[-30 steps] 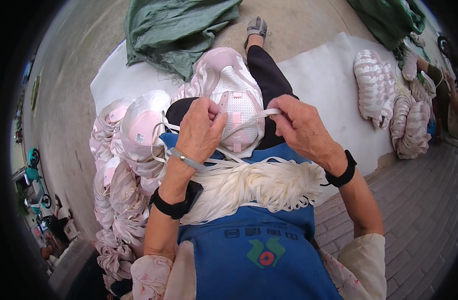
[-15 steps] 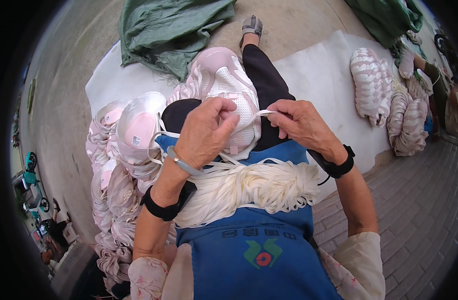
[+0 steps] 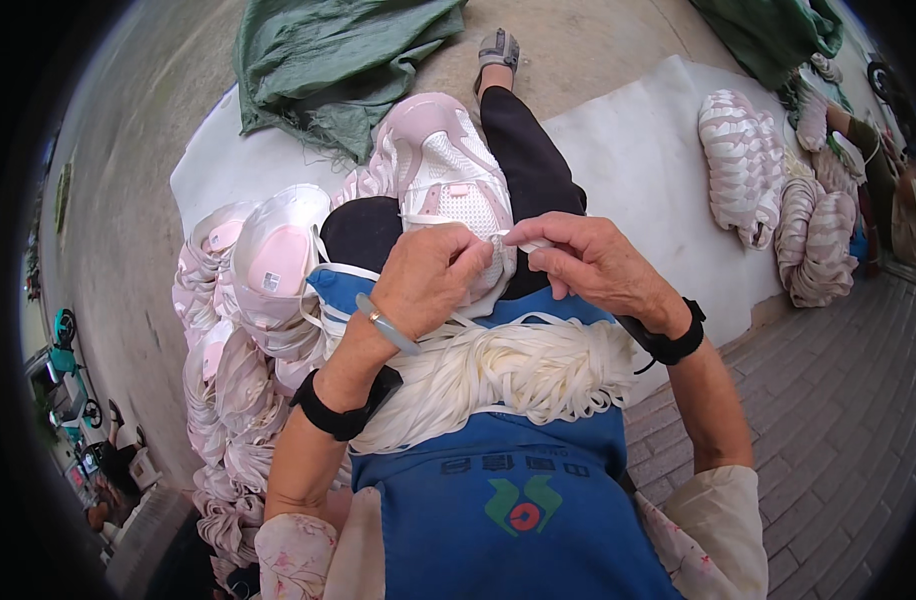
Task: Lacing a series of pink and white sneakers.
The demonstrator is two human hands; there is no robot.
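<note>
Centrally, a pink-and-white shoe upper [image 3: 456,165] is shown lying between the black-trousered legs [image 3: 528,150], its rounded toe pointed away from the wearer and its opposite end brought close to the blue apron [image 3: 428,560]. Its long axis is directed nearly straight outward from the body, with a slight lean to the left at the toe. Across this axis, over the near part of the upper, the two hands are set opposite each other, only a small gap being left between their fingertips. By the left hand [image 3: 428,275] the near left portion of the upper is overlapped, so that this hand is the nearer; the right hand [image 3: 590,262] is placed just beyond the right edge, above the thigh. Within the right hand, a white lace [image 3: 538,244] appears to be pinched between thumb and forefinger. The left thumb and forefinger are brought near one another, but whether anything is gripped there cannot be told. Nearer the body, a thick hank of cream laces [image 3: 518,370] is laid crosswise on the lap. To the left, further uppers [image 3: 278,265] are stacked on a pale sheet [image 3: 213,165].
</note>
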